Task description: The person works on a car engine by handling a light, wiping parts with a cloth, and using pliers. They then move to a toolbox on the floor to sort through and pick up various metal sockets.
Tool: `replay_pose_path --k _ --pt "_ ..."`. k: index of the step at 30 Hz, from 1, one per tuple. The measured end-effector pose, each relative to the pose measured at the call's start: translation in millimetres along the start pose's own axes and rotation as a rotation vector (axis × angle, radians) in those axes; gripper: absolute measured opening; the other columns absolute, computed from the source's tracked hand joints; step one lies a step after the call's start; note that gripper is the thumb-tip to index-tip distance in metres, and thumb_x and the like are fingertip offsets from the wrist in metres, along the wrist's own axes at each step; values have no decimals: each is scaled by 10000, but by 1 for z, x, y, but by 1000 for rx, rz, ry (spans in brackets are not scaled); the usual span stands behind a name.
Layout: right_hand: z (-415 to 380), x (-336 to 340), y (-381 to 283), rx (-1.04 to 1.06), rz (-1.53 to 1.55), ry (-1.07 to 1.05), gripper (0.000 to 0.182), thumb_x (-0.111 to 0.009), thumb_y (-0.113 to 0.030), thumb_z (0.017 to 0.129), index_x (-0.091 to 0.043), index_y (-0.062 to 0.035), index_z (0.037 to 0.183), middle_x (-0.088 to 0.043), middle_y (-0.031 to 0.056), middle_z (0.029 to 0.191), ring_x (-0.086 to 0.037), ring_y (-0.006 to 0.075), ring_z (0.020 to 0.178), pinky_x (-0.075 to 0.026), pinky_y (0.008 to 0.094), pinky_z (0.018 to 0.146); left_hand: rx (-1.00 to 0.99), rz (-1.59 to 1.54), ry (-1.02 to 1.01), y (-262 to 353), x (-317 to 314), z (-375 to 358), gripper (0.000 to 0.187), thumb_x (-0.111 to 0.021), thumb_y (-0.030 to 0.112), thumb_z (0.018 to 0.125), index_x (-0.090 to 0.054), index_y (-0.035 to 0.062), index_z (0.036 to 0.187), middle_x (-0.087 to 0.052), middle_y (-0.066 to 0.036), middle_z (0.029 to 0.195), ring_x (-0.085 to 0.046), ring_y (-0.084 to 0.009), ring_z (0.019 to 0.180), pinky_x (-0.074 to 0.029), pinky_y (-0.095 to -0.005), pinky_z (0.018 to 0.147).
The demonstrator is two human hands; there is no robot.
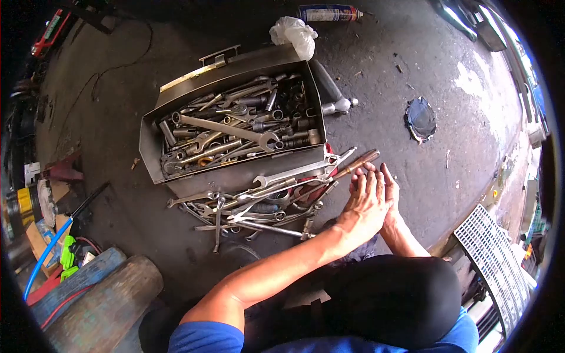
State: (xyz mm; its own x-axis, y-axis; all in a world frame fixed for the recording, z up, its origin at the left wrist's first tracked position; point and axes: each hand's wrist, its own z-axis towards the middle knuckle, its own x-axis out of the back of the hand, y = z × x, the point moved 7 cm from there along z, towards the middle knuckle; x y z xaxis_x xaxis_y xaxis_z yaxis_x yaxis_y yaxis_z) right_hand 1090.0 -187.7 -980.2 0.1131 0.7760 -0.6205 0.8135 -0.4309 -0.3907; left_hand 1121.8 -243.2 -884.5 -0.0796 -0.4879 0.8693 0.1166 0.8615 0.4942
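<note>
My left hand [366,203] lies against my right hand [391,197], the two touching in front of my knee. The left fingers are stretched out and slightly bent, partly over the right palm. The right hand's fingers point up; some of them are hidden behind the left. I see no tool in either hand. Just beyond the fingertips lies a screwdriver with a brown handle [368,157]. To the left of my hands, a pile of wrenches [265,203] is spread on the floor. Behind it stands an open metal toolbox [176,183], packed with wrenches and sockets.
A white plastic bag [294,35] and a spray can [331,13] are behind the toolbox. A hammer [338,106] lies at its right side. Further right are a dark round piece [421,119] and a white grid panel [493,262]. Gas cylinders [112,306] lie at lower left.
</note>
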Motion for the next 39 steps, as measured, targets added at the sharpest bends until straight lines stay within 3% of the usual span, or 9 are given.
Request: replay_pose_path --k 4,6,8,9,10,17,20,24,39 --pt "2 5 8 -221 216 -172 409 -505 -417 1046 -679 -48 1016 -730 118 995 -695 279 830 -580 420 789 -98 -107 -72 -4 33 2 364 -477 195 1031 -595 -85 1231 -625 -284 1179 -624 -380 1148 -504 -474 1008" --pt "-37 -63 0 -149 220 449 374 -516 -384 1036 -662 -55 932 -685 115 859 -633 218 664 -519 347 563 -194 -134 117 -28 101 11 204 -533 158 989 -684 27 951 -696 -130 866 -724 -292 870 -601 -420 783" --pt "-17 -29 12 -371 249 -175 386 -522 -402 1032 -628 -64 880 -577 69 741 -499 161 576 -365 265 428 -71 -13 263 -95 135 26 193 -589 188 982 -727 58 944 -728 -138 884 -721 -278 844 -578 -413 728" --pt "-17 -24 13 -341 201 -105 398 -519 -414 1033 -597 -66 859 -479 41 695 -401 125 560 -243 225 395 163 -154 195 -134 154 31 232 -607 227 991 -743 42 963 -738 -164 914 -720 -316 844 -573 -437 759" --pt "-17 -24 14 -343 200 -121 398 -520 -415 1033 -600 -64 863 -488 45 699 -410 129 563 -254 228 396 418 -176 181 -172 156 31 263 -619 259 993 -754 34 1017 -736 -178 982 -712 -345 903 -556 -455 837" --pt "-18 -27 20 -362 128 -172 416 -512 -429 1039 -603 -56 879 -513 62 715 -442 145 571 -295 241 400 320 -29 124 -249 114 59 343 -641 201 899 -718 -2 1164 -695 -219 1176 -648 -388 1143 -491 -454 1003" --pt "-19 -28 18 -347 109 -185 411 -510 -424 1042 -603 -55 887 -518 64 712 -441 146 565 -303 243 404 413 35 -218 -247 114 77 403 -636 192 874 -687 -15 1216 -675 -241 1231 -632 -392 1181 -483 -449 1041" --pt "-19 -22 15 -340 120 -154 406 -511 -422 1042 -608 -54 898 -528 65 710 -454 148 565 -312 248 409 339 -33 80 -266 131 68 402 -632 203 878 -691 -12 1213 -683 -243 1219 -635 -392 1181 -483 -443 1045" --pt "-18 -30 21 -375 48 -135 394 -530 -437 1034 -617 -63 946 -530 58 743 -469 144 570 -328 249 418 403 9 113 -273 116 60 401 -720 289 892 -694 2 1171 -678 -217 1202 -634 -391 1150 -505 -471 988"
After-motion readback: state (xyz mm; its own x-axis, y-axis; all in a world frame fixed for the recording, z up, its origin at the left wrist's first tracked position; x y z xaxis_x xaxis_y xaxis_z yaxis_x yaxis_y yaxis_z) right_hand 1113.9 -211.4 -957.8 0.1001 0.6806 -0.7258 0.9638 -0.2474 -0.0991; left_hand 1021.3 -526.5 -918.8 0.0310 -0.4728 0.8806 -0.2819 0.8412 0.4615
